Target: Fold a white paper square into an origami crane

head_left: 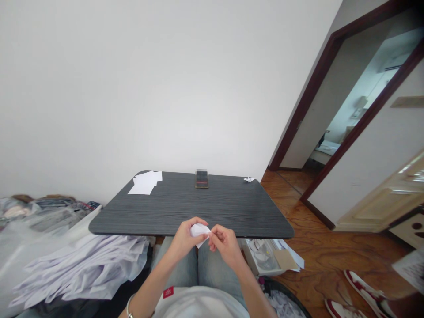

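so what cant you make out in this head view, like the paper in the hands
In the head view:
- white paper: most of its folds hidden by the left hand and right hand
- phone-like device: top blurred by a pixelated patch
- red-and-white shoes: cut off by the bottom edge
- box on the floor: far part hidden by the tabletop

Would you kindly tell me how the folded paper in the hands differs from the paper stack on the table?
The folded paper is held between the left hand and right hand; the paper stack lies on the table. The folded paper is creased and angular; the stack is flat sheets. Both are white.
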The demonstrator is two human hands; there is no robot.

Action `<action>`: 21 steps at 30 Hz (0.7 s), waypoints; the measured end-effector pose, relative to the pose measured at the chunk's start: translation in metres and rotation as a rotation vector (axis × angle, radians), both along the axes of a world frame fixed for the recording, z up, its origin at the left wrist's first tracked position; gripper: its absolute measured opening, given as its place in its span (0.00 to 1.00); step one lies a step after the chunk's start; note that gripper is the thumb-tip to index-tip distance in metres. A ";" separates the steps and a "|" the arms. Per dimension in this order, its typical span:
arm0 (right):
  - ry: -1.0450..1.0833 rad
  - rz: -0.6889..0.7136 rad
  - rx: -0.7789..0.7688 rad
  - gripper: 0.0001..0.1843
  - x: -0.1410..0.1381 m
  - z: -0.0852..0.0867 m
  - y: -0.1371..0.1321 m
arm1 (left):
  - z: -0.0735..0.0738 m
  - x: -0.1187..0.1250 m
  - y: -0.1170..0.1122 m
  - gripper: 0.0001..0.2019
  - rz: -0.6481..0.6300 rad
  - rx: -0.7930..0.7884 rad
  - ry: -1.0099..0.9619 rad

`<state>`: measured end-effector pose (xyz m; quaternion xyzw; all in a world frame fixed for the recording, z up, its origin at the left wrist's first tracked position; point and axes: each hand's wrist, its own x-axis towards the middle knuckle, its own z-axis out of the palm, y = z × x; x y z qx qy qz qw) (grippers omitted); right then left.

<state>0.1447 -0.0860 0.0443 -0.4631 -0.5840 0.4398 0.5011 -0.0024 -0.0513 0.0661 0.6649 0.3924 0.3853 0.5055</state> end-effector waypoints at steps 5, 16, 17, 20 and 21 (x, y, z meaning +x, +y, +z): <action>0.053 0.017 -0.028 0.13 0.000 -0.001 0.002 | -0.006 -0.004 0.002 0.13 -0.020 -0.050 -0.058; 0.181 -0.013 -0.067 0.13 0.005 0.000 0.006 | -0.014 -0.012 0.006 0.18 -0.138 -0.253 -0.331; 0.191 -0.017 -0.068 0.13 0.005 0.000 0.007 | -0.014 -0.013 0.006 0.19 -0.149 -0.265 -0.336; 0.210 -0.031 -0.070 0.13 0.008 -0.001 0.008 | -0.011 -0.016 0.005 0.21 -0.187 -0.278 -0.346; 0.213 -0.035 -0.071 0.13 0.008 -0.001 0.009 | -0.009 -0.016 0.005 0.22 -0.194 -0.269 -0.347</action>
